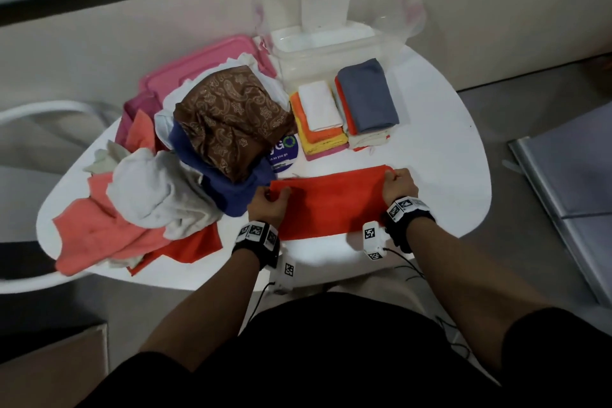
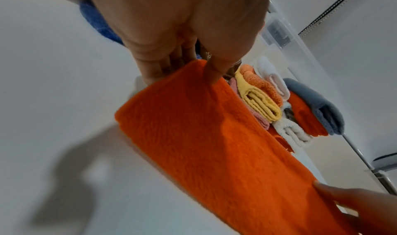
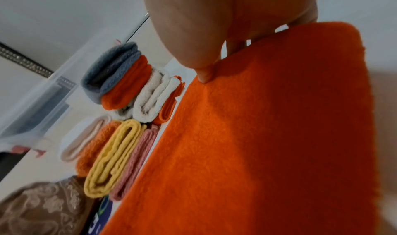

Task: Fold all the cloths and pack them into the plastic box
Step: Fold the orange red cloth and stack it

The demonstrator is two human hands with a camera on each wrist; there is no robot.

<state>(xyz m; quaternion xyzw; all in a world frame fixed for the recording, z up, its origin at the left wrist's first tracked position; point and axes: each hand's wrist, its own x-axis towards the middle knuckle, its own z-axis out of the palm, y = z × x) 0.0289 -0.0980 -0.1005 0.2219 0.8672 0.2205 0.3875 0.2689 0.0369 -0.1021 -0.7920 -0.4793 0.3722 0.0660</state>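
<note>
Head view, orange cloth (image 1: 331,202): lies flat on the white table (image 1: 440,175), near edge, in front of the clear plastic box (image 1: 318,53).
Head view, left hand (image 1: 270,205): pinches the cloth's far left corner.
Head view, right hand (image 1: 399,187): pinches its far right corner.
Head view, folded stacks (image 1: 344,113): two, between the cloth and the box.
Head view, unfolded heap (image 1: 185,156): left of the cloth, brown paisley cloth (image 1: 231,116) on top.
Left wrist view: thumb and fingers (image 2: 154,68) grip the orange cloth (image 2: 214,145); yellow folded cloth (image 2: 260,101) beyond it.
Right wrist view: thumb (image 3: 204,75) presses on the orange cloth (image 3: 257,136), fingers behind its edge; grey folded cloth (image 3: 107,75) tops the stack nearer the box.
</note>
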